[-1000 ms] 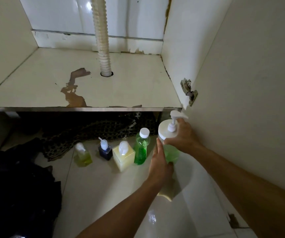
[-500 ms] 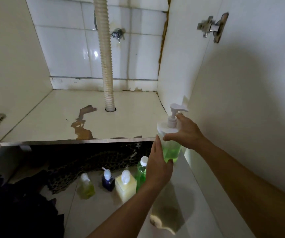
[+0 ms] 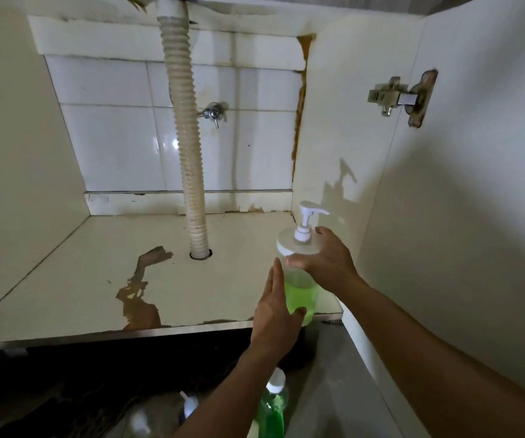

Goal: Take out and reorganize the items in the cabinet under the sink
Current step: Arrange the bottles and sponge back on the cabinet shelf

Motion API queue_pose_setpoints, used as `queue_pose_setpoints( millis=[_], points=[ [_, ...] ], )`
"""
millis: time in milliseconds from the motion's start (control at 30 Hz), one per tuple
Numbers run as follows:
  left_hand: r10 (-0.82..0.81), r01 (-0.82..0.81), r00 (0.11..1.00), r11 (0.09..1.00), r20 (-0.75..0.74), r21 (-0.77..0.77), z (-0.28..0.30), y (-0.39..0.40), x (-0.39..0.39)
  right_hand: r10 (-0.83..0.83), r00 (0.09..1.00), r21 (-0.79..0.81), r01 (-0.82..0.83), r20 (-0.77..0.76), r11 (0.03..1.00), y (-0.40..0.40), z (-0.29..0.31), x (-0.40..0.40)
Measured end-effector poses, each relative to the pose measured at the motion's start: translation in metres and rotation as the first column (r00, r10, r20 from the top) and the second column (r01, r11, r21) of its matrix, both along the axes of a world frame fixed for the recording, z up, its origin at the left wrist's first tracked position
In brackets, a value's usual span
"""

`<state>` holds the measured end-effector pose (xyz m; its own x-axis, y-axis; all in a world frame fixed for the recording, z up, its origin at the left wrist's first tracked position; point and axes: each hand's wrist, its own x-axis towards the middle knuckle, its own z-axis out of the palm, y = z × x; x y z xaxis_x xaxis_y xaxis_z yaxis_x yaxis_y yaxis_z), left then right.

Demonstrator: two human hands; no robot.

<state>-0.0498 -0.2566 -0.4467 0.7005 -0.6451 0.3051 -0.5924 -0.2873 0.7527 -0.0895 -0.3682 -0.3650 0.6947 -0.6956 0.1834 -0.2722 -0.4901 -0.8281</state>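
Both hands, left (image 3: 275, 306) and right (image 3: 327, 263), hold the bottle (image 3: 299, 279); it could tip off the shelf (image 3: 97, 279) edge.

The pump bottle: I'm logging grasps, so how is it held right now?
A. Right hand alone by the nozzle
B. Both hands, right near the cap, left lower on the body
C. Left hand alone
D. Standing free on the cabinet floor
B: the right hand curls round the pump bottle just under its white cap, while the left hand holds the green-filled body lower down.
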Motion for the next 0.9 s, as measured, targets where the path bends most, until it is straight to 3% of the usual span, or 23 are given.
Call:
queue_pose_setpoints(
  millis=[267,567,900],
  points=[
    [-0.007,0.007,1.0,1.0,-0.018,-0.016,-0.014,-0.032,0.041,-0.084,0.995,-0.129,0.091,0.06,0.987,-0.025,-0.033,0.038],
    [-0.086,0.089,0.996,0.988,-0.023,0.127,0.0,-0.085,0.103,-0.122,0.982,-0.387,0.058,-0.142,0.92,-0.085,-0.024,0.091],
    [-0.084,0.113,0.986,0.972,-0.144,0.206,0.013,-0.122,0.139,-0.195,0.968,-0.476,0.098,-0.16,0.874,-0.116,-0.017,0.124]
  ],
)
